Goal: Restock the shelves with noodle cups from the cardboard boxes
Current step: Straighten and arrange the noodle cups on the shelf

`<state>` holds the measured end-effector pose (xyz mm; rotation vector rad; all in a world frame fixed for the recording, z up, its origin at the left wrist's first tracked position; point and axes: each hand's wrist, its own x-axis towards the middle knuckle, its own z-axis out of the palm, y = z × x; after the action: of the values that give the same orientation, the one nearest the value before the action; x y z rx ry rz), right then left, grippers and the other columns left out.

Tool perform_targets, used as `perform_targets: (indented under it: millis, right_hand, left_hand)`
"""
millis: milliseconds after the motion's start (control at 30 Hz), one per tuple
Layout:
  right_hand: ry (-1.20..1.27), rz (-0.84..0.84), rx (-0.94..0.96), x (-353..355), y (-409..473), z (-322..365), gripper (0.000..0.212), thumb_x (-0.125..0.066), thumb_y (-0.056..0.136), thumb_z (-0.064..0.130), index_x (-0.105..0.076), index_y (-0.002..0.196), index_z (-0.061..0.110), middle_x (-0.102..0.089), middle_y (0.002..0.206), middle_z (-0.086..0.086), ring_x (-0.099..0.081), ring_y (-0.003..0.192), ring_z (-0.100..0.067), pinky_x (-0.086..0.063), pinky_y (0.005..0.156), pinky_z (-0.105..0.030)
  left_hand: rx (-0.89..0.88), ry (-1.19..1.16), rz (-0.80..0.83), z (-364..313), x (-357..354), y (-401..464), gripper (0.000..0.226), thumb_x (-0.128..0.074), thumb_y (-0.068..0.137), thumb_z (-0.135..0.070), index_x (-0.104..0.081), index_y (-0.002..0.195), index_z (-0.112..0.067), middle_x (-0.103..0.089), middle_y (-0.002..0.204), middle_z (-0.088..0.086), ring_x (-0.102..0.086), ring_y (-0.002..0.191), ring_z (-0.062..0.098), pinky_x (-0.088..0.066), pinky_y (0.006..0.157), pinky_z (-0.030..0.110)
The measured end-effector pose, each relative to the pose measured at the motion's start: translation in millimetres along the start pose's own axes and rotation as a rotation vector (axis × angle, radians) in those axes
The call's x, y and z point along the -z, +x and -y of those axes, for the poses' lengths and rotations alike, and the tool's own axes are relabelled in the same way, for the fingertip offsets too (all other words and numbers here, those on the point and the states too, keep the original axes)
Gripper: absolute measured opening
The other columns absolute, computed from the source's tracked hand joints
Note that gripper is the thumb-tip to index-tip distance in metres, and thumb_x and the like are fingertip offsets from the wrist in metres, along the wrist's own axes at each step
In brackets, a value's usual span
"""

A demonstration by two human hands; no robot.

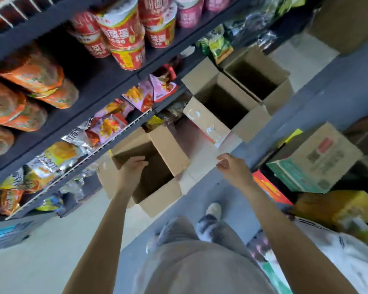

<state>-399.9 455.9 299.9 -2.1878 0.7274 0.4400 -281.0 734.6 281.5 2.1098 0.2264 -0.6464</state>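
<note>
An open cardboard box [157, 198] stands on the floor against the dark shelves; its inside looks dark and I see no cups in it. My left hand [131, 169] reaches over its near-left flap, fingers curled at the flap's edge. My right hand [232, 166] hovers to the right of the box, fingers loosely curled, holding nothing. Red noodle cups [123, 35] and pink cups [188, 11] stand stacked on the upper shelf. Orange noodle bowls [30, 81] fill the shelf to the left.
Two more open boxes [221, 102] [257, 79] stand further along the aisle, both dark inside. Snack bags [106, 124] line the lower shelves. Printed cartons [319, 162] and a yellow box [338, 209] are stacked on the right. My feet [208, 221] stand on the grey floor.
</note>
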Motion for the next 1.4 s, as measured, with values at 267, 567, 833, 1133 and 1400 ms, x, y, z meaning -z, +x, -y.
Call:
perform_targets:
  millis: [267, 567, 833, 1133, 1400]
  right_hand:
    - [-0.166, 0.063, 0.022, 125, 128, -48, 0.027, -0.054, 0.093, 0.018, -0.059, 0.118, 0.011, -0.065, 0.117, -0.008, -0.058, 0.111, -0.029, -0.041, 0.084, -0.032]
    - [-0.353, 0.129, 0.121, 238, 292, -65, 0.032, -0.052, 0.095, 0.022, -0.054, 0.127, 0.015, -0.066, 0.118, -0.005, -0.061, 0.108, -0.020, -0.046, 0.084, -0.031]
    - [-0.228, -0.065, 0.386, 340, 387, -47, 0.022, -0.061, 0.089, 0.018, -0.066, 0.111, 0.017, -0.072, 0.097, 0.000, -0.067, 0.093, -0.017, -0.053, 0.079, -0.038]
    - [-0.135, -0.112, 0.766, 473, 541, -2, 0.019, -0.060, 0.090, 0.020, -0.065, 0.108, 0.018, -0.073, 0.090, 0.000, -0.069, 0.080, -0.016, -0.057, 0.074, -0.040]
    - [-0.068, -0.058, 0.812, 512, 658, 30, 0.057, -0.060, 0.091, 0.020, -0.037, 0.143, 0.017, -0.045, 0.141, -0.003, -0.051, 0.123, -0.019, -0.045, 0.095, -0.033]
  left_hand:
    - [-0.095, 0.236, -0.011, -123, -122, 56, 0.024, -0.052, 0.094, -0.019, -0.065, 0.115, -0.018, -0.067, 0.111, -0.001, -0.060, 0.102, 0.018, -0.040, 0.075, 0.022]
    - [-0.076, 0.396, 0.230, -224, -226, 183, 0.029, -0.050, 0.095, -0.016, -0.060, 0.121, -0.021, -0.062, 0.121, -0.004, -0.060, 0.109, 0.016, -0.044, 0.090, 0.024]
    - [-0.172, -0.026, 0.084, -372, -280, 218, 0.026, -0.054, 0.094, -0.013, -0.060, 0.118, -0.023, -0.063, 0.105, -0.014, -0.059, 0.096, 0.000, -0.038, 0.077, 0.001]
    - [-0.382, -0.148, -0.540, -522, -357, 285, 0.017, -0.057, 0.094, -0.013, -0.064, 0.108, -0.016, -0.068, 0.093, -0.009, -0.063, 0.084, 0.003, -0.050, 0.080, 0.018]
    - [-0.317, -0.188, -0.511, -594, -417, 406, 0.062, -0.064, 0.089, -0.031, -0.036, 0.143, -0.021, -0.045, 0.129, -0.015, -0.054, 0.112, 0.009, -0.049, 0.095, 0.037]
